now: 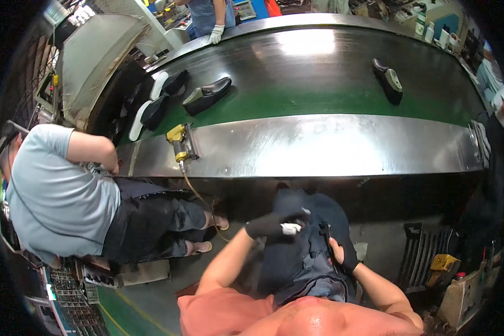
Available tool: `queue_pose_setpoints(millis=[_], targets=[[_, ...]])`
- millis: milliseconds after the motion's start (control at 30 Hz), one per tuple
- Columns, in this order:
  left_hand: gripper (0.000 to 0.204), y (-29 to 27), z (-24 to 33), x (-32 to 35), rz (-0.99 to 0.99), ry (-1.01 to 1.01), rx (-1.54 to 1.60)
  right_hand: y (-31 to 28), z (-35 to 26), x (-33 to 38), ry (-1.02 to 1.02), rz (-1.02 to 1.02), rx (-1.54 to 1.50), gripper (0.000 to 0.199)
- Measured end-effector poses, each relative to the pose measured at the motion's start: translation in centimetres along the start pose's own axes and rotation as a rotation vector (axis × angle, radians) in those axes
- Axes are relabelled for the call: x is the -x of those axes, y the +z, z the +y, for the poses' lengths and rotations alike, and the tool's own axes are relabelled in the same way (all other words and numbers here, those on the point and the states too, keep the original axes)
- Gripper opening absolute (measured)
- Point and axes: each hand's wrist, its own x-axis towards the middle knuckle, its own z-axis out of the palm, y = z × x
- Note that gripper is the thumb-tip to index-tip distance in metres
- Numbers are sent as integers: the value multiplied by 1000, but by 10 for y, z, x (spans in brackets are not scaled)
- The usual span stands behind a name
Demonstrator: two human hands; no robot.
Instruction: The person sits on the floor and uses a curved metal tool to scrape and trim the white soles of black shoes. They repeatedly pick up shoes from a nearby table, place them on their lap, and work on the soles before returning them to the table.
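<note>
My left hand (267,226), in a black glove, is closed in front of my lap, with something white (290,228) at its fingertips. Motion blurs a dark shape just beyond it, and I cannot make out what these fingers hold. My right hand (347,257) wears a black glove with the fingertips bare. Its thumb and fingers close round a slim black hand tool (325,231), whose head points away from me. Both hands are over the dark apron (280,263) on my lap, short of the bench's metal edge (330,148).
A yellow air stapler (177,140) with a hose lies on the metal edge. Black shoes (207,95) stand on the green conveyor belt (297,103), another shoe (388,81) farther right. A co-worker (67,190) stands at left; a gloved hand (217,35) rests across the belt.
</note>
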Motion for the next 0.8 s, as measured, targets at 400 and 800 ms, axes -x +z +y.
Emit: queue_pose_setpoints(millis=[400,800], targets=[[27,-547,26,196,1588,88,-1071,-13,-42,-55,308,-6,-207,71],[55,-408,75,-43,1588,-75,-906,-43,-113,-88,42,335,117,57]])
